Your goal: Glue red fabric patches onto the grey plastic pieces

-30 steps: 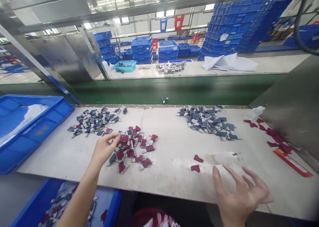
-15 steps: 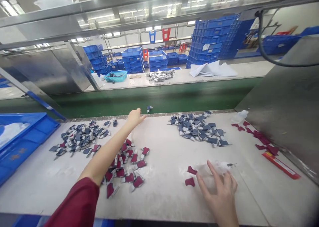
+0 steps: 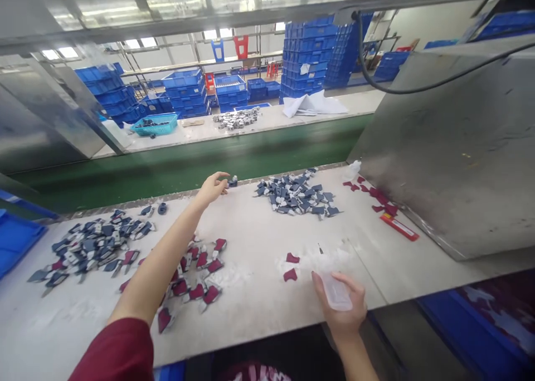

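Note:
My left hand [image 3: 214, 188] reaches to the back edge of the white table, fingers apart, beside a small dark blue and white part [image 3: 233, 181]. Whether its fingertips touch that part is unclear. Between the thumb and fingers of my right hand [image 3: 345, 308] is a clear plastic container [image 3: 336, 293], near the front edge. Two dark red pieces [image 3: 290, 274] lie left of it. A pile of dark blue and white parts [image 3: 295, 194] is at the back centre. Red and white parts [image 3: 196, 292] lie beside my left forearm, with another blue and white pile [image 3: 98, 242] farther left.
A green conveyor belt [image 3: 267, 143] runs behind the table [image 3: 251, 314]. At right stand a metal housing [image 3: 451, 147], dark red pieces [image 3: 378, 197] and a red strip [image 3: 399, 227]. Blue crates [image 3: 307, 58] are stacked beyond. A blue bin [image 3: 16, 239] sits at far left.
The view has swung right. The small blue and white part on the belt is now at the table's back edge, beside my left hand. My right hand has closed on the clear container.

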`<control>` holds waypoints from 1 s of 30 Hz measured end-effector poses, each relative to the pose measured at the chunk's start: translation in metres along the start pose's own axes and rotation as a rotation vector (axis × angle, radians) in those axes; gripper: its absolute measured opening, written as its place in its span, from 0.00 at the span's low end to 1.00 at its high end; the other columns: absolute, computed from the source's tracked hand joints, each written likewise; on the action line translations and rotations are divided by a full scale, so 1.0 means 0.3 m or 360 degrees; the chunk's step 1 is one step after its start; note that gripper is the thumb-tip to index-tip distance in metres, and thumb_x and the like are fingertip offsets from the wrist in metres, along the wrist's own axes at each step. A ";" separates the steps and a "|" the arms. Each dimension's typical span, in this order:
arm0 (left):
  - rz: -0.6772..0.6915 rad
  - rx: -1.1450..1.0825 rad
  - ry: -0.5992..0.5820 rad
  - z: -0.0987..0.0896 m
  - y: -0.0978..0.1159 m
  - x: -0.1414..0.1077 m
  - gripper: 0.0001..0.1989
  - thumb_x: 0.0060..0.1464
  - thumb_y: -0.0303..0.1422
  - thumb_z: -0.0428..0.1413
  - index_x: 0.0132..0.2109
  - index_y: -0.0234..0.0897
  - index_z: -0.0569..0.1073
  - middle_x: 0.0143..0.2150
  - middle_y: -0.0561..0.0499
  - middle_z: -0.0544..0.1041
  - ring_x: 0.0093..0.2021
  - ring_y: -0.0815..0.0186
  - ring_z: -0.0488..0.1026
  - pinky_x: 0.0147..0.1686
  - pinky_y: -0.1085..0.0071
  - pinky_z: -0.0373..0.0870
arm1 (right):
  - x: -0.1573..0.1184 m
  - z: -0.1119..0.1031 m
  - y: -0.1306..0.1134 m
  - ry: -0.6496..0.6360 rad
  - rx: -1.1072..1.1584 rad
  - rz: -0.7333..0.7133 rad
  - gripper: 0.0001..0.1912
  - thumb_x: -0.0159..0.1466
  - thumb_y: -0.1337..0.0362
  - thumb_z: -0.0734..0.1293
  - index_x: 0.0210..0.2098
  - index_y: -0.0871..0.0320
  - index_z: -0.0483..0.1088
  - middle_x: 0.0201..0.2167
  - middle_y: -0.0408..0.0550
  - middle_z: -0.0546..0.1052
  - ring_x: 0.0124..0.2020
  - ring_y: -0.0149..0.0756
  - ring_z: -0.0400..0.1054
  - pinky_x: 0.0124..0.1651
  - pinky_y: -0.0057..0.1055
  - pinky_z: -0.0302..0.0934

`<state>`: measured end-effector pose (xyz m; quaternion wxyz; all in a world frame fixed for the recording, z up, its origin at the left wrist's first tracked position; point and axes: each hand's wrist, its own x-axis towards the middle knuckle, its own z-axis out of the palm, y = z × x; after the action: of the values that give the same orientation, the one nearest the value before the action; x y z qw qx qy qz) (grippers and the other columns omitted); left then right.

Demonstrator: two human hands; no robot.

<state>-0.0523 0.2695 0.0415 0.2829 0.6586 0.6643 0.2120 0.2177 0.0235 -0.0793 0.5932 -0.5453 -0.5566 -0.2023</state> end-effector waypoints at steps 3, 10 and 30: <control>0.0067 -0.0530 -0.0238 0.037 0.027 -0.246 0.14 0.67 0.37 0.45 0.53 0.39 0.71 0.33 0.52 0.78 0.29 0.70 0.76 0.32 0.74 0.73 | -0.013 -0.016 -0.005 -0.0005 0.0079 0.0202 0.13 0.60 0.59 0.74 0.41 0.57 0.71 0.29 0.44 0.78 0.23 0.32 0.73 0.26 0.27 0.68; -0.0329 -0.1652 -0.0771 0.297 0.007 -0.727 0.28 0.47 0.60 0.59 0.35 0.37 0.72 0.21 0.56 0.69 0.17 0.74 0.66 0.20 0.76 0.64 | -0.033 -0.032 -0.029 -0.0077 0.0289 0.0822 0.20 0.59 0.51 0.72 0.41 0.63 0.77 0.36 0.56 0.82 0.31 0.44 0.77 0.31 0.36 0.71; 0.0343 -0.0545 0.0115 0.459 -0.118 -0.762 0.10 0.60 0.31 0.57 0.48 0.40 0.80 0.37 0.48 0.82 0.35 0.61 0.80 0.37 0.67 0.76 | -0.005 -0.010 -0.191 -0.0441 0.0280 0.0273 0.09 0.63 0.59 0.70 0.36 0.59 0.78 0.26 0.49 0.82 0.23 0.38 0.77 0.25 0.28 0.72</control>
<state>0.0050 0.0278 -0.0629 0.3423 0.6601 0.5540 0.3743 0.1701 0.0019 -0.0558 0.5713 -0.5594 -0.6000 -0.0243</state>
